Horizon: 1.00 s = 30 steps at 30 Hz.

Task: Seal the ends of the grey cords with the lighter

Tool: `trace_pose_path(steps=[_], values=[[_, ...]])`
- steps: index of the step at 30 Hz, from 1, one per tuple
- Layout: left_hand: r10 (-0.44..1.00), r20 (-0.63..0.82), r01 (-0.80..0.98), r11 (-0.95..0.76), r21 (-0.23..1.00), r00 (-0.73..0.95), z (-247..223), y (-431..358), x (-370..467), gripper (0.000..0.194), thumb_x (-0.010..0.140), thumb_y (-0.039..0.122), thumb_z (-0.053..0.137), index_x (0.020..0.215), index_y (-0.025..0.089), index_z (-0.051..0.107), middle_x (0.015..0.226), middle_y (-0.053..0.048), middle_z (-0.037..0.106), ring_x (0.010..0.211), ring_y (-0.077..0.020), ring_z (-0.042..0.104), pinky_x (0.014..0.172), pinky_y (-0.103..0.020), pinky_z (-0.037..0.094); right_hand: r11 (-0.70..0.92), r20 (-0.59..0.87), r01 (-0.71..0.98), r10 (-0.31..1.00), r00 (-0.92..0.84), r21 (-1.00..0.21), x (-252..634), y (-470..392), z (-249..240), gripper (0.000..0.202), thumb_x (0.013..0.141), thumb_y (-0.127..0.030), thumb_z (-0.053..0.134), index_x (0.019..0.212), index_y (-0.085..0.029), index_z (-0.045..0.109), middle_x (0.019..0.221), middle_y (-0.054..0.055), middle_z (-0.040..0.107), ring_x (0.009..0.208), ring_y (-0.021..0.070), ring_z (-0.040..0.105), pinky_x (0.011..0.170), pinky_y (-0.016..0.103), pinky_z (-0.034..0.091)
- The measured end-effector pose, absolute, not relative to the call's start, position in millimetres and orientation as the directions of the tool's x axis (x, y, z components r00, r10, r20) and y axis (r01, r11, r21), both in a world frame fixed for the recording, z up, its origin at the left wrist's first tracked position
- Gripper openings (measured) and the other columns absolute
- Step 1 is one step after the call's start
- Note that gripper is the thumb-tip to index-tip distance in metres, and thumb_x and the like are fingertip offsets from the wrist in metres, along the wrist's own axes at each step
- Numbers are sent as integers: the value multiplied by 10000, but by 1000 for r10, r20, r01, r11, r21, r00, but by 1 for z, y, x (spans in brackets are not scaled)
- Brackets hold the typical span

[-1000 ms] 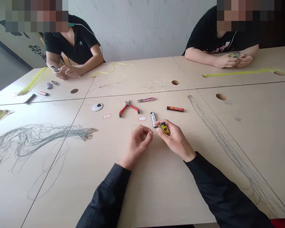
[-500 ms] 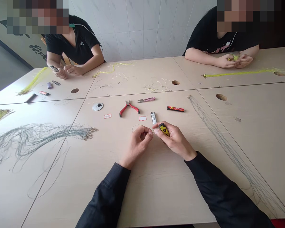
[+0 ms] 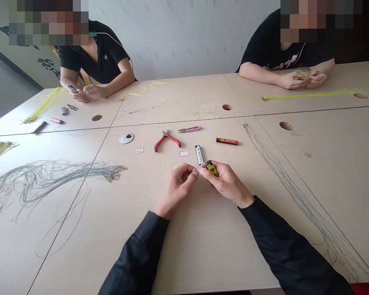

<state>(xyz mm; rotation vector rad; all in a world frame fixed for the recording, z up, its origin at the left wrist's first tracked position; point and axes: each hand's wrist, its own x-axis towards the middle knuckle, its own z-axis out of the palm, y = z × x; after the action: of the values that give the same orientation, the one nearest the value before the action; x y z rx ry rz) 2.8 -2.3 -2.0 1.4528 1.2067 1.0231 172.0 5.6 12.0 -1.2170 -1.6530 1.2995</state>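
Observation:
My left hand (image 3: 183,182) is closed in a pinch, and a thin cord (image 3: 174,164) loops out behind its knuckles. A yellow and black lighter (image 3: 212,168) is held in my right hand (image 3: 229,182), whose fingertips come close to those of the left. What lies between the fingertips is too small to make out. A white lighter (image 3: 199,155) rests on the table just beyond my right fingers. Red-handled pliers (image 3: 167,140), pink thread snips (image 3: 190,129) and a red lighter (image 3: 226,141) lie farther off.
A bundle of grey-green cords (image 3: 80,176) with metal ends spreads at left; another bundle of cords (image 3: 283,184) runs down the right. A round metal disc (image 3: 126,138) and paper labels (image 3: 184,153) lie ahead. Two people work across the table (image 3: 203,254) with yellow cords (image 3: 310,95).
My right index finger has drawn back slightly, and the yellow lighter has shifted a little. My left hand stays almost still. Across the table, the people's hands moved slightly.

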Motion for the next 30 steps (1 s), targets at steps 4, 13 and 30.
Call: trace_pose_path(steps=[4, 13, 30], values=[[986, 5, 181, -36, 983, 168, -2, -2, 3, 193, 882, 351, 555, 836, 168, 596, 773, -6, 558, 697, -124, 464, 640, -238, 366, 26, -50, 238, 950, -309, -971, 172, 6, 11, 340, 916, -510, 524, 862, -178, 576, 611, -60, 318, 535, 105, 272, 501, 257, 258], [982, 16, 201, -55, 978, 190, -2, -1, 2, 203, 875, 362, 576, 826, 165, 590, 752, 3, 540, 658, -112, 450, 600, -235, 353, 64, -5, 215, 953, -304, -974, 170, 8, 11, 282, 893, -448, 548, 828, -175, 576, 674, -39, 420, 606, 110, 365, 558, 246, 321], [852, 294, 406, -475, 781, 433, -10, 3, -1, 85, 823, 266, 512, 787, 208, 564, 853, -36, 629, 829, -200, 560, 819, -338, 431, 367, 441, 246, 701, 561, -897, 324, -72, 202, 164, 807, -254, 563, 646, -233, 535, 442, -91, 235, 392, 53, 206, 435, 329, 109]])
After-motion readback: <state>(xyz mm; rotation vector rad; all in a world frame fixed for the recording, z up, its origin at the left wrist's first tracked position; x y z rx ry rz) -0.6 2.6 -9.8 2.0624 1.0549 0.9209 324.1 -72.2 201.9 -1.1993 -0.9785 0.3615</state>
